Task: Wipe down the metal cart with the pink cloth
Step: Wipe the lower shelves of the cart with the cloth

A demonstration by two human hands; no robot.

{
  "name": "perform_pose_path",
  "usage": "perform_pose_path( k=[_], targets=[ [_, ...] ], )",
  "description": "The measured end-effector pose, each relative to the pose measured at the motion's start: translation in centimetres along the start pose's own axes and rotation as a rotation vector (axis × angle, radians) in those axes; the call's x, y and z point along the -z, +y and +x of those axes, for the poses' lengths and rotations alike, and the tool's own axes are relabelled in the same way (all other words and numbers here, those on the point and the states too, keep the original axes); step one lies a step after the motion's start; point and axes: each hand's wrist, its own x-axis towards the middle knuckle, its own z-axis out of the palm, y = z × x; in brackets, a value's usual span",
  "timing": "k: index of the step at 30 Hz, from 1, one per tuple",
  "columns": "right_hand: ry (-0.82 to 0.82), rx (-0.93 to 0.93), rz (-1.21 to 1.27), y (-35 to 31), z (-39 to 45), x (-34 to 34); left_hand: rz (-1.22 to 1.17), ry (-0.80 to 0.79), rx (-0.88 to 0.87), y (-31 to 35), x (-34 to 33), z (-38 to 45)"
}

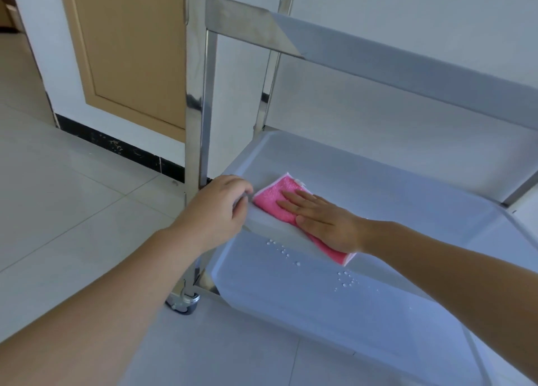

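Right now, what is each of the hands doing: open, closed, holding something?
Left hand: fingers curled over the front rim of the steel cart's middle shelf, gripping it.
Right hand: open, flat fingers pressing the pink terry cloth onto that shelf.

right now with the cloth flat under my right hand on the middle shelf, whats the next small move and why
Probably slide the right hand and the pink cloth along the middle shelf toward its far right end. The cloth sits at the shelf's left front corner, so most of the surface looks unwiped. The left hand grips the front rim, steadying the cart. Water droplets on the lower shelf can wait.
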Motion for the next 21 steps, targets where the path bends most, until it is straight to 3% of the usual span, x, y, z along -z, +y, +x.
perform_pose_path(
  k=[5,8,11,14,19,21],
  targets=[
    [0.0,0.026,-0.015,0.0,0.0,0.0,0.102,0.112,0.016,-1.1,3.7,-3.1],
    [-0.006,0.029,-0.028,0.0,0.2,0.0,0.203,0.262,0.244,-2.4,5.1,-3.3],
    [-0.01,0.055,-0.04,0.6,0.8,0.2,0.237,0.252,0.436,-3.8,5.5,-2.5],
    [-0.003,0.055,-0.046,2.3,2.4,0.7,0.207,0.172,0.351,-4.3,5.2,-1.7],
    [-0.003,-0.043,-0.08,7.0,7.4,2.0,0.11,0.168,0.312,-5.0,5.0,-1.4],
    [0.074,-0.098,0.028,8.5,9.8,2.1,0.126,0.154,0.301,-5.4,5.2,-1.2]
  ],
)
